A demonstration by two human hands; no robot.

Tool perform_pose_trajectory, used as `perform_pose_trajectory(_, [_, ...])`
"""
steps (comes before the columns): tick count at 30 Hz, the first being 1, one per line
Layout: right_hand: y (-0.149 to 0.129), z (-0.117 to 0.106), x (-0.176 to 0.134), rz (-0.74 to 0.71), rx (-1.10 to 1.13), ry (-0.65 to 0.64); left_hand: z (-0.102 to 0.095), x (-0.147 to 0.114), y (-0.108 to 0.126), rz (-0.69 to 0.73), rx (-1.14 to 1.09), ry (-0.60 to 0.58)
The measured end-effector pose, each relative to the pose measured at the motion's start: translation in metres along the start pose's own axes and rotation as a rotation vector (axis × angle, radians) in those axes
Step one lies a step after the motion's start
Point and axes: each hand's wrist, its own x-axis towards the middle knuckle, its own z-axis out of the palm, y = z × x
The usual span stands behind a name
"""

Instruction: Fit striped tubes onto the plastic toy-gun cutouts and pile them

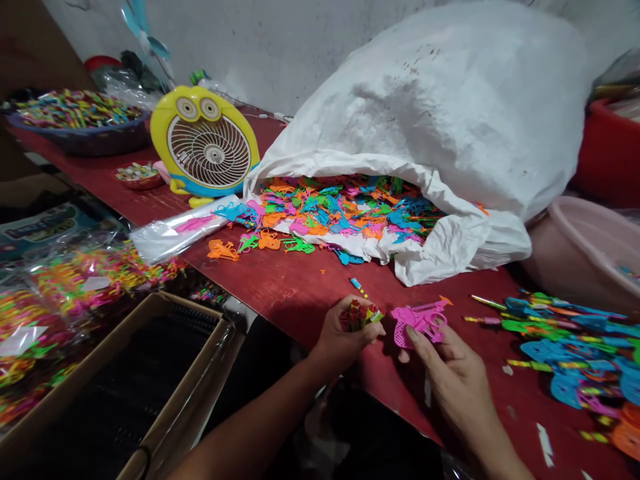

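Observation:
My left hand (347, 337) is closed around a bundle of short, thin red-and-yellow tubes (361, 313), their ends pointing up. Beside it, my right hand (453, 360) pinches a pink plastic toy gun (419, 321) with a lattice body and an orange tip. The two hands are close together over the table's front edge, and the gun and the tubes are apart. A small blue-and-yellow tube (358, 287) lies on the red tabletop (300, 293) just beyond my left hand. Loose toy guns (269, 240) in orange and green lie farther back.
A big white sack (450, 100) spills colourful toy guns. Blue and green toys with striped tubes (575, 353) are heaped at right, near a pink basin (585, 247). A yellow fan (210, 143) and a tub of tubes (83, 133) stand left. A cardboard box (150, 313) is below.

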Motion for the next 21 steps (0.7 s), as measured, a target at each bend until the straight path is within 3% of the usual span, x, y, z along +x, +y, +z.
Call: perform_pose_trajectory(21, [-0.0068, 0.0015, -0.0071, -0.159, -0.228, -0.008, 0.0009, -0.0001, 0.0008, -0.053, 0.064, 0.004])
